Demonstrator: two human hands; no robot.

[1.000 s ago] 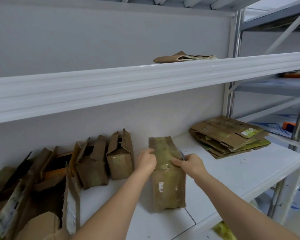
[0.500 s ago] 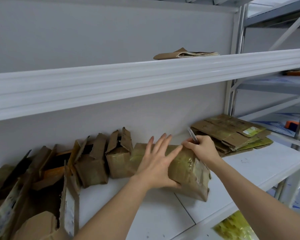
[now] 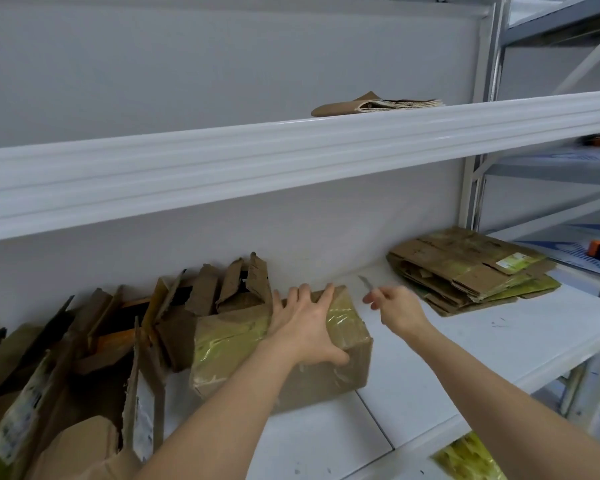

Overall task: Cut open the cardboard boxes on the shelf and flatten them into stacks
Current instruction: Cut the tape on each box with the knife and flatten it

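"What did the taped box [image 3: 284, 355] look like from where you stood?"

"Brown cardboard, lying on its side on the lower shelf [image 3: 482, 344], with glossy yellowish tape over its top and left end. Its near face was plain, a bit crumpled."

"And the hands?"

"The left hand [image 3: 305, 327] lay flat on top of the box, fingers spread and straight, thumb hooked over the near edge. The right hand [image 3: 397, 308] was just right of the box, clear of it, its fingers pinched together on a small blade [image 3: 365, 283] that pointed up and away."

"Anything else near the box?"

"Torn open boxes [image 3: 222, 296] crowded against its left side. Well to its right sat the flattened stack [image 3: 471, 271], and above it, on the upper shelf [image 3: 291, 157], some folded paper bags [image 3: 378, 105]."

"Had much changed from half a second before?"

"The right hand had come off the box's right end, and the left had settled down onto the top. A second before, the box stood on end."
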